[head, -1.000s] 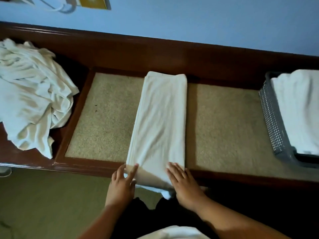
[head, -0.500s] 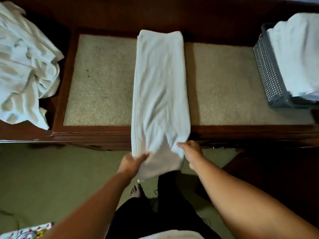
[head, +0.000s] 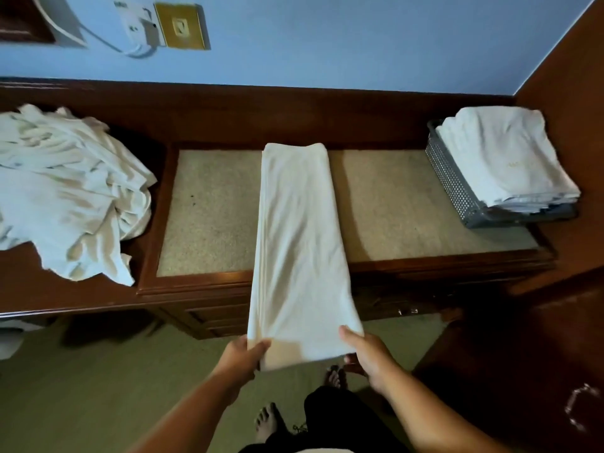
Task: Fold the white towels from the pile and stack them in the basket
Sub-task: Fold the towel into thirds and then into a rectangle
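Long white cloth towel (head: 299,243) | halving step | near corners pinched in left hand (head: 243,356), right hand (head: 367,358) (thumbs atop) | next: end to 12 o'clock

The desk (head: 98,295) is dark reddish-brown wood; its inset panel (head: 212,210) is speckled beige. The towel (head: 300,243) across the desk's middle is white with a cream cast. The pile (head: 65,197) on the desk's left end is white, yellowish in its creases. On the desk's right end the basket (head: 454,184) is grey, patterned with rows of small holes, and the stacked towels (head: 503,155) in it are white. Behind the desk the wall (head: 359,40) is blue, its wall plate (head: 183,26) brass-yellow. Below the desk the floor (head: 98,387) is olive green.
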Available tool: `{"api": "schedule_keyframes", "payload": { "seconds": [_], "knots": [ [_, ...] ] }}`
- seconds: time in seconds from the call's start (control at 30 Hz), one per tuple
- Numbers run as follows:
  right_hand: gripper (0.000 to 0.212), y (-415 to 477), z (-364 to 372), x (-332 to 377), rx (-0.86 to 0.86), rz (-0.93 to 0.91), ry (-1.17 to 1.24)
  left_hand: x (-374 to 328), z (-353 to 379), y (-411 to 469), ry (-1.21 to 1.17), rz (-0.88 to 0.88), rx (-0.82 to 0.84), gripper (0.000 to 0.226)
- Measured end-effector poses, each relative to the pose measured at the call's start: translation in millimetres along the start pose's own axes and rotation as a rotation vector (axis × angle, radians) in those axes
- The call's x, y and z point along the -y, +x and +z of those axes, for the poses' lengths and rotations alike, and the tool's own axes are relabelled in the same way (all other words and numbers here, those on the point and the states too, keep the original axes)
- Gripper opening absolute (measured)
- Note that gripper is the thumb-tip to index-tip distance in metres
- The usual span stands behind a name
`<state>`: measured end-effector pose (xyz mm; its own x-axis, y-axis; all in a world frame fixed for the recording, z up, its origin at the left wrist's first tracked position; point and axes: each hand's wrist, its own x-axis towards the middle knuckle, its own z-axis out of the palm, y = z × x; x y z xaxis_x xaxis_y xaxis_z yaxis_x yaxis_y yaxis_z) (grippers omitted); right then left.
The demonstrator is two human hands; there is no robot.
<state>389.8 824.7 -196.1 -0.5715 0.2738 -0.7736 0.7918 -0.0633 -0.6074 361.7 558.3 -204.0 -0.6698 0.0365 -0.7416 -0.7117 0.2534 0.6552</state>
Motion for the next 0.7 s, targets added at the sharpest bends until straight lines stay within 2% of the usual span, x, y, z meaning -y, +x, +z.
{"api": "schedule_keyframes", "payload": {
  "seconds": [0.13,0.37,0.57,0.63,0.7],
  "knots": [
    [0.028,-16.1,2.0,-7.1,-0.003,0.009,0.13,3.1,5.8,-18.9,-0.152,0.003,-0.064,0.017],
    [0.03,-32.0,-13.7,-5.3,0.018,-0.051,0.129,0.0,21.5,-40.4,-0.235,0.002,-0.12,0.016],
    [0.025,-47.4,-36.7,1.4,0.001,-0.104,0.12,-4.8,44.0,-56.9,-0.261,0.147,-0.208,0.016],
    [0.024,-47.4,-45.2,-0.1,-0.02,-0.132,0.102,-1.5,53.0,-61.1,-0.249,0.206,-0.264,0.029],
    [0.025,-46.2,-52.3,-2.0,-0.053,-0.165,0.088,2.3,59.9,-65.5,-0.238,0.27,-0.274,0.062]
  ]
}}
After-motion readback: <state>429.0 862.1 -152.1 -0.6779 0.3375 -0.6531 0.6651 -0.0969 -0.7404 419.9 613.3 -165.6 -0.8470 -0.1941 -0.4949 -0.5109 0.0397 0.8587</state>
